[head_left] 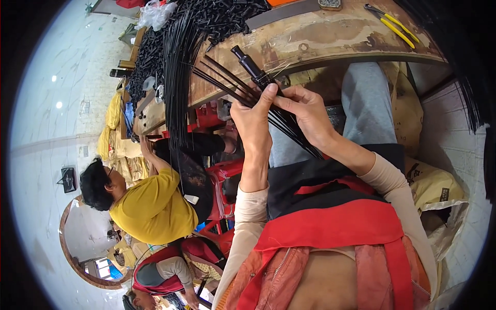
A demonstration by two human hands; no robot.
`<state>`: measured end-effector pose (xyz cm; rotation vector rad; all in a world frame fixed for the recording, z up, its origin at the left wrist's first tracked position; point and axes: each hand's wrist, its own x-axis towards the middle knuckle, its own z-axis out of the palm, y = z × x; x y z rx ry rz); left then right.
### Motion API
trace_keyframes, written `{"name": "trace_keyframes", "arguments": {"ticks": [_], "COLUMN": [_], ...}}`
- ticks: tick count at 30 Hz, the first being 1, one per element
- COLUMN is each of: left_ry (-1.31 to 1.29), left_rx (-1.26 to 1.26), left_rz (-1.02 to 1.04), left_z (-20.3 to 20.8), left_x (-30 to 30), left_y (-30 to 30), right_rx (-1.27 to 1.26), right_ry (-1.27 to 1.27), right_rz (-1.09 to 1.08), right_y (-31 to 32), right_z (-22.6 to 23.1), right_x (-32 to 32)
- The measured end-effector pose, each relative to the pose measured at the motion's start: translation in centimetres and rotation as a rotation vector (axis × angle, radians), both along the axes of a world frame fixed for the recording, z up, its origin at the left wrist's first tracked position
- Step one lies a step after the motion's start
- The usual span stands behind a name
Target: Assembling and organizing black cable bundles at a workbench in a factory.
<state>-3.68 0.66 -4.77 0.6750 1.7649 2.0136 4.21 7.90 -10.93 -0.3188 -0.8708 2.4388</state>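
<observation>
Rods (295,134), thin and black, fill the curled left hand (253,121), thumb on a glossy black stepped tube (249,63), its base pinched by the right hand (306,111) near the wooden table edge (330,58), a printed yellowish sack (434,187) rightward.

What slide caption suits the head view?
Left hand holds thin black rods and a black cylindrical part, right hand close beside.

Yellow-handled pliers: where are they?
In the head view, the yellow-handled pliers lie at upper right on the wooden table, beyond and right of the right hand.
</observation>
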Motion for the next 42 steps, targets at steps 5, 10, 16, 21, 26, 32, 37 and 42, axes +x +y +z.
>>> {"name": "trace_keyframes", "arguments": {"ticks": [5,10,16,21,26,32,37,42], "left_ry": [-0.058,-0.053,0.007,0.008,-0.115,0.005,0.099,0.063], "left_rx": [0.059,0.071,-0.039,-0.075,-0.039,-0.082,-0.129,-0.077], "left_rz": [-0.061,-0.104,-0.112,-0.011,-0.115,-0.066,-0.044,-0.162], "left_z": [-1.0,-0.8,-0.5,-0.6,-0.6,0.0,0.5,-0.6], "left_x": [-0.8,-0.6,-0.6,-0.2,-0.9,0.0,1.1,0.4], "left_y": [0.1,0.8,0.9,1.3,1.4,1.6,1.2,-0.2], "right_rx": [-0.06,-0.147,-0.135,-0.099,-0.06,-0.158,-0.3,-0.212], "right_ry": [0.123,0.131,0.138,0.126,0.183,0.199,0.189,0.163], "right_rz": [-0.017,0.145,0.056,0.051,-0.037,0.066,0.196,0.058], "right_y": [0.8,2.5,1.6,1.4,1.4,2.3,2.3,0.0], "right_z": [-0.9,-1.5,-1.4,-1.3,-1.3,-1.7,-1.9,-2.4], "right_x": [-0.6,-0.9,-1.1,-0.5,-0.2,-0.5,-0.2,0.5]}}
